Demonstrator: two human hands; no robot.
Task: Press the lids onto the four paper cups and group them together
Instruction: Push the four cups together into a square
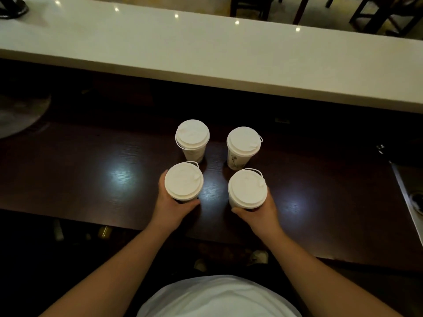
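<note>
Paper cups, four white ones with white plastic lids seated on top, stand upright in a loose square on the dark brown wooden surface (pixel 91 179), below the long white raised counter ledge (pixel 206 53). Gaps between all four, none touching. Left hand (pixel 170 205) has its grip wrapped around the near-left cup (pixel 183 181), thumb on the near side. Right hand (pixel 261 210) has its grip wrapped around the near-right cup (pixel 247 188). Far-left cup (pixel 192 135) and far-right cup (pixel 243 141) stand free, faint print on their walls.
</note>
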